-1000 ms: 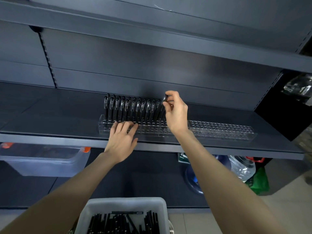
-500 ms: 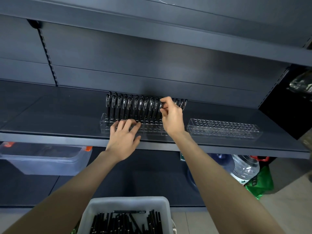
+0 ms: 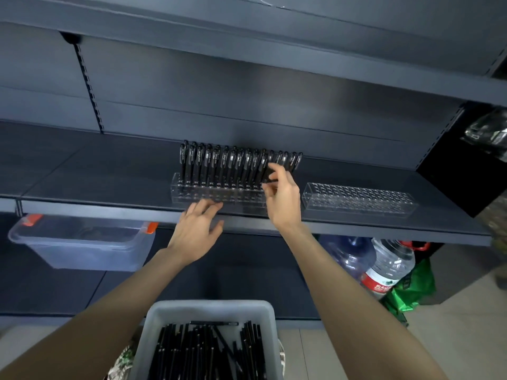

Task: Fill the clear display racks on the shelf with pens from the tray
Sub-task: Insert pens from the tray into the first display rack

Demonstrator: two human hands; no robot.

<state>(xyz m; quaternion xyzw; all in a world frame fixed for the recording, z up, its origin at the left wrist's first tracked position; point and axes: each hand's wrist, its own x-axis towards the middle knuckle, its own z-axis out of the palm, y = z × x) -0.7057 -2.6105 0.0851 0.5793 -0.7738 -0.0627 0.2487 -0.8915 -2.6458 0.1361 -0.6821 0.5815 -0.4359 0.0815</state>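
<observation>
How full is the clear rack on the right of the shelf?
Empty: the right rack shows only bare holes, with nothing standing in it.

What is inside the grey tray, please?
Many black pens lie piled in the tray. They cover its floor, and its near end is out of frame.

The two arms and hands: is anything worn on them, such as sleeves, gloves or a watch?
Nothing shows. The left hand and right hand are bare, with no gloves, rings or watch; the left forearm and right forearm are uncovered to the frame's edge, no sleeve visible.
</observation>
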